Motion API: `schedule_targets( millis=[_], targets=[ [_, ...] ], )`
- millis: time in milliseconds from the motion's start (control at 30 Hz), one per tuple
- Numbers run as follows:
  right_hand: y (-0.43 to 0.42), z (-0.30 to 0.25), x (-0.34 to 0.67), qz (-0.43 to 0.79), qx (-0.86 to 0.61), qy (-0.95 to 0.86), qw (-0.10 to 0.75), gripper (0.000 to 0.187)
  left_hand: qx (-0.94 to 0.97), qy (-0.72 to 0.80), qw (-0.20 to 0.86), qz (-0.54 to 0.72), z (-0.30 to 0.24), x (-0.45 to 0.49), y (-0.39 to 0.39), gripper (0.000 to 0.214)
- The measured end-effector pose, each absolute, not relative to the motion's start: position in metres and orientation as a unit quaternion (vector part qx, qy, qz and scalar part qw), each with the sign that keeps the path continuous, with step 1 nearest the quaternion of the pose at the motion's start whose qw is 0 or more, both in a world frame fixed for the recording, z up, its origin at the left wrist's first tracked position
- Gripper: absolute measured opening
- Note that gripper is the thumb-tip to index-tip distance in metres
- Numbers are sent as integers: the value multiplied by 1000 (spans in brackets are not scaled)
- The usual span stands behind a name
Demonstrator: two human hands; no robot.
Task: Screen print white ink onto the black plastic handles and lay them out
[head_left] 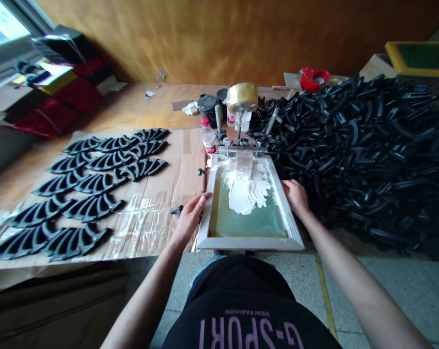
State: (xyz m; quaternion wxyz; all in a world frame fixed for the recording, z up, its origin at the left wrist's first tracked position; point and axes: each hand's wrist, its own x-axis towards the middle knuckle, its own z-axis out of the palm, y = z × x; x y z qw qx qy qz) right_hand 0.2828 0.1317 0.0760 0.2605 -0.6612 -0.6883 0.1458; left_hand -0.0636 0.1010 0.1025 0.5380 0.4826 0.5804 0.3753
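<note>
A screen-printing frame (205,220) with a pale wooden rim and green mesh lies in front of me, hinged at its far end to a metal clamp (240,143). White ink (246,194) is smeared over the upper mesh. My left hand (189,216) grips the frame's left rim, fingers curled over the edge. My right hand (295,196) holds the right rim the same way.
Rows of black curved plastic parts (88,186) lie on taped cardboard to the left. A large heap of the same black parts (361,150) fills the right. A small bottle (208,138), dark jars (207,107) and a tape roll (242,96) stand behind the frame.
</note>
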Motion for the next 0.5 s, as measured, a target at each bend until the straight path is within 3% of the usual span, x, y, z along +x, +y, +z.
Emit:
schedule_targets(
  millis=[67,167,200,367,500],
  targets=[
    [151,90,279,66,-669,-686,278,37,472,593,547,357,67,-63,95,66],
    [181,106,241,-8,-600,-761,248,58,483,613,523,342,26,-59,98,74],
    [189,108,225,-4,-579,-786,217,57,489,620,514,336,17,-59,100,73],
    [173,97,187,62,-530,-843,66,13,487,624,526,312,5,-62,104,69],
    [131,89,207,64,-387,-918,53,20,493,632,510,313,8,-62,101,66]
  ],
)
